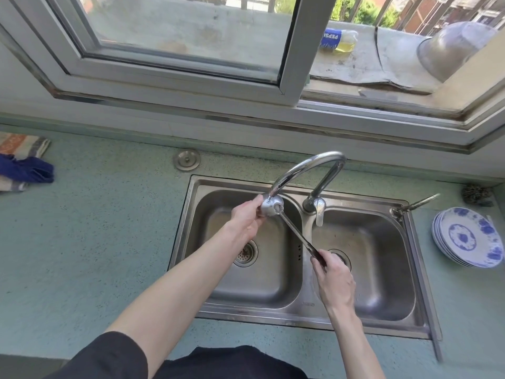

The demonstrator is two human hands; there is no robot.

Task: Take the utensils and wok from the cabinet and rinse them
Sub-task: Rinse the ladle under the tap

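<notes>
A metal ladle [276, 214] is held over the left basin of the double sink [420, 269], its bowl directly under the faucet [306, 170] spout. The left hand [246, 217] grips the bowl with curled fingers; the right hand [332, 277] clasps the handle end. Stacked blue-patterned plates [468, 237] rest on the counter [90, 242], right of the sink.

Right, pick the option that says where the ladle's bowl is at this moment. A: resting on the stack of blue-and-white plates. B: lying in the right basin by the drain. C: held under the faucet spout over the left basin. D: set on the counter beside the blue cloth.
C: the left hand holds the ladle bowl right under the faucet spout, above the left basin, while the right hand grips its handle.
</notes>
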